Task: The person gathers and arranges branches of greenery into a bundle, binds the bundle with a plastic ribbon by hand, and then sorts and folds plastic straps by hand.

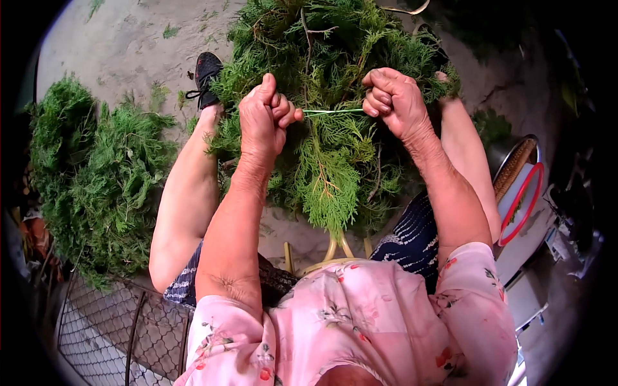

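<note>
OK, you're at full stretch here: string [347, 110] pulled straight btwn your two fists, left to right. L hand [262, 119]: grip closed tight, string running out at the curled fingers, thumb up top. R hand [399, 103]: grip closed too, fingers folded in on the string, knuckles facing far side. Both are approx. level, well apart, w/ the string lying over the mid part of the big pile [277, 51]. Can't tell if it loops round any stems underneath.

That pile's right btwn your legs, dark green, feathery, spreading to the far edge; a bare twig [306, 38] pokes along its far middle. Near side of the string, a lighter sprig [328, 186] fans out twd you, tip close to a pale curved frame [333, 249] by your shirt [380, 302].

Left leg [187, 193] runs out to a black shoe [207, 71], laces showing, next to the pile. Further left, 2nd pile [112, 174], also green, on the grey floor [161, 26]; near left, a metal grate [154, 334]. Over right, past your R leg [473, 161], a red-rimmed basin [537, 199] w/ a brown woven thing [518, 167] just beside it. Far right's too dark to read.
</note>
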### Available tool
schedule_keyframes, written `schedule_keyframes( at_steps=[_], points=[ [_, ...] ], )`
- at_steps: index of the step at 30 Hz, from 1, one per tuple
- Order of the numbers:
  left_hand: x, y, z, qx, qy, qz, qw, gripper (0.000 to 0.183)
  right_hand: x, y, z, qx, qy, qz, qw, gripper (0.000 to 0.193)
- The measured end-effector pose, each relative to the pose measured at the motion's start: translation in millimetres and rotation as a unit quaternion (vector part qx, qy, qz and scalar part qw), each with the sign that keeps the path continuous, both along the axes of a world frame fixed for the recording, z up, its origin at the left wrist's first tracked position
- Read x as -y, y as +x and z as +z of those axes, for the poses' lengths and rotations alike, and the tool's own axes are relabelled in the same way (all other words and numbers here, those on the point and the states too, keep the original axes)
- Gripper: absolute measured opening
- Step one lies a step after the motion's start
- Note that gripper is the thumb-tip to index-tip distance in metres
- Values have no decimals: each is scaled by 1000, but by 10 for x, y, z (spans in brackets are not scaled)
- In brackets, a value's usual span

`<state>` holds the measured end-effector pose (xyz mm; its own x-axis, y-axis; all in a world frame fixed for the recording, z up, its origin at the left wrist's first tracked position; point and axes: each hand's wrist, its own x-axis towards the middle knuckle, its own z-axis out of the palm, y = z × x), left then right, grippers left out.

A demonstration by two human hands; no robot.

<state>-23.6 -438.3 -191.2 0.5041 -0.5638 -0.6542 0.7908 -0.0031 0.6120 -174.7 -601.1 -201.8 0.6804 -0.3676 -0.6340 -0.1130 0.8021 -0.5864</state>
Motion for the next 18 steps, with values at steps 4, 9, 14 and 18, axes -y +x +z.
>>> schedule_keyframes(
  at_steps=[4, 9, 14, 18],
  points=[
    [-30, 4, 78, 38, -14, -50, 998, 44, 12, -10, 146, 3, -23, 33, 999, 19],
    [-137, -38, -266, -20, 21, 1, 1000, 43, -41, -148, -201, -34, 7, -13, 999, 21],
    [114, 21, -233, -37, 8, 51, 998, 41, -79, -122, -141, -26, -76, -20, 997, 19],
    [443, -119, 151, 118, -19, -50, 992, 37, -108, -236, 32, -75, -266, 126, 953, 18]
  ],
)
